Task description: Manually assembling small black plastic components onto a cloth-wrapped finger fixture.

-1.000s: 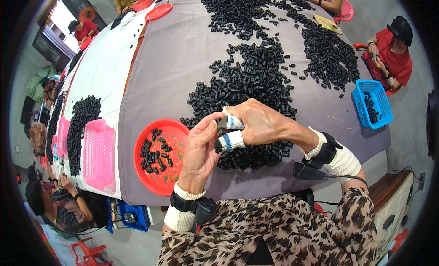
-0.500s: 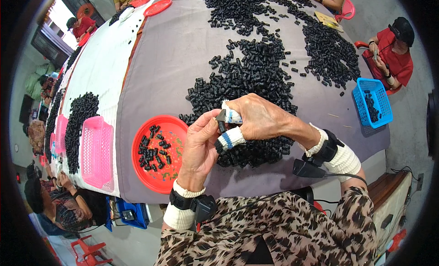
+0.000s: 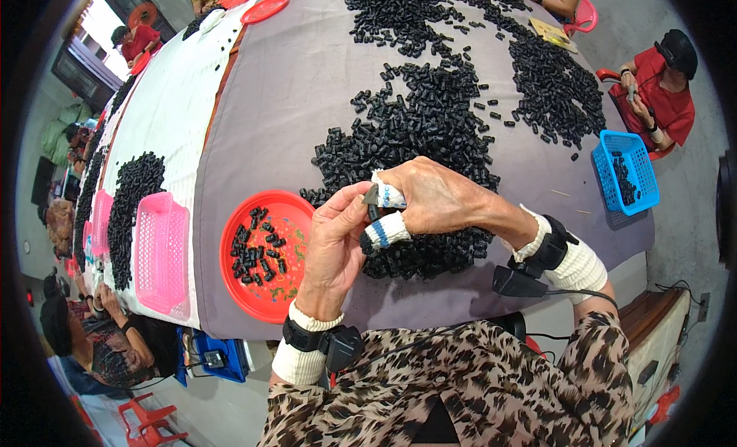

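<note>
Both hands meet just in front of the near edge of the big heap of small black parts [image 3: 430, 140] that spreads across the grey-covered bench [image 3: 292, 86]. The left hand [image 3: 334, 243] is curled closed, its thumb and fingertips pinching one small dark piece [image 3: 371, 195] that sits between the two hands. The right hand [image 3: 430, 201] is closed as well, its taped fingers [image 3: 386, 230] pressed against the same piece from the other side; how much of the grip each hand carries cannot be told. Each wrist wears a white band and a black strap with a small device.

Left of the heap, just beside the left hand, a round red tray [image 3: 265, 255] lies on the bench with a scatter of the same black parts in it. Further left of the heap a pink basket [image 3: 160, 251] rests on a white cloth, next to a second, smaller pile of black parts [image 3: 130, 201]. To the right of the heap, at the bench's edge, a blue basket [image 3: 626, 170] holds a few black parts, and a person in a red shirt [image 3: 660, 94] sits just past it. Other people sit along the bench's left side.
</note>
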A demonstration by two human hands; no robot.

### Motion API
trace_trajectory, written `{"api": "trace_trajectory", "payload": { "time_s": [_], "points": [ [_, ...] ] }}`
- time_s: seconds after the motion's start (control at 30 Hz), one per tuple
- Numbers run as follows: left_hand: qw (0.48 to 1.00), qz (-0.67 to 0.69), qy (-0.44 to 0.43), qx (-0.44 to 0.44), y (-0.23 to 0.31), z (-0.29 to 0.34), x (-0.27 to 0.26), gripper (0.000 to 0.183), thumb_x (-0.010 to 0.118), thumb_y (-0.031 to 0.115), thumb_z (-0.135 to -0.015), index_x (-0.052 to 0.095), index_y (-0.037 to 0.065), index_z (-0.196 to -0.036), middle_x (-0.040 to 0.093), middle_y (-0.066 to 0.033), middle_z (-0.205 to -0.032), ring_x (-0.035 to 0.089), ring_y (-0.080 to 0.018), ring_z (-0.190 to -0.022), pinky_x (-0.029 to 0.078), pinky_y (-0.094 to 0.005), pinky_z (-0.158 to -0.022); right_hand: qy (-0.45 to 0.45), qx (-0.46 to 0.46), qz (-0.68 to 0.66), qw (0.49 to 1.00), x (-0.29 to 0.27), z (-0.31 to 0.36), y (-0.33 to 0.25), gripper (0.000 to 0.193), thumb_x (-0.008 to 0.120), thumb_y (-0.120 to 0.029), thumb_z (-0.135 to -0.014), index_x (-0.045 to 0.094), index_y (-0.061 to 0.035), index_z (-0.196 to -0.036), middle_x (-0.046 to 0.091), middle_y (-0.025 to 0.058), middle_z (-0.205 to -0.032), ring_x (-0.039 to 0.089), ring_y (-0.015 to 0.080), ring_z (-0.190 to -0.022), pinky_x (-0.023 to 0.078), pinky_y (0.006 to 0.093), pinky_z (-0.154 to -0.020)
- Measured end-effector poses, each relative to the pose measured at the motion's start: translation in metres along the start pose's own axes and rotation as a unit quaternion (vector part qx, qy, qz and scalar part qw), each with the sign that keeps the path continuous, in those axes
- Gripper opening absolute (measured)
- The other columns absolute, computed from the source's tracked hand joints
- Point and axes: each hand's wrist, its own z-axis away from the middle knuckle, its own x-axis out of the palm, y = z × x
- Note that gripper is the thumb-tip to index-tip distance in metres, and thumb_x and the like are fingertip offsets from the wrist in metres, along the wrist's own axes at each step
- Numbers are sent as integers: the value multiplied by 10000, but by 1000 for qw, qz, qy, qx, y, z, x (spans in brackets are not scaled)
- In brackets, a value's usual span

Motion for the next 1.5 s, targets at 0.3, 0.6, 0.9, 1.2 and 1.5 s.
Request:
{"api": "trace_trajectory", "payload": {
  "time_s": [0.3,0.6,0.9,1.2,1.5],
  "points": [
    [1000,-14,13,4,1,3,2,236,579,74,-839,567,-25,-1053,634,-96,-956,616,-164,-855,505,-297,-781,-11,-8,2,1000,0,1,0,406,698,-344,-691,518,20,-699,559,125,-577,533,220,-503,403,348,-490],
    [1000,-9,2,9,0,2,0,229,579,102,-848,570,-7,-1050,627,-92,-959,609,-161,-867,509,-302,-775,7,-22,-18,1000,0,5,-1,323,696,-267,-709,530,11,-709,567,93,-612,526,177,-536,397,327,-508],
    [999,22,-33,19,-2,1,-4,241,586,111,-845,561,4,-1059,626,-85,-961,602,-153,-867,500,-292,-790,17,-13,-51,998,-2,4,-3,286,724,-219,-644,555,-1,-723,572,68,-643,528,140,-576,417,300,-537],
    [999,6,-24,21,0,2,-3,230,585,103,-844,565,1,-1050,627,-84,-961,606,-149,-866,500,-286,-786,7,-22,0,1000,-2,2,0,303,722,-234,-645,534,-1,-695,564,76,-617,520,143,-543,410,303,-512],
    [1000,-8,-19,16,1,3,-2,214,580,104,-847,571,5,-1037,627,-87,-965,608,-157,-873,504,-298,-782,5,-17,-10,1000,-1,4,-1,335,712,-254,-657,483,-9,-663,524,72,-577,494,152,-518,391,322,-497]
  ]
}}
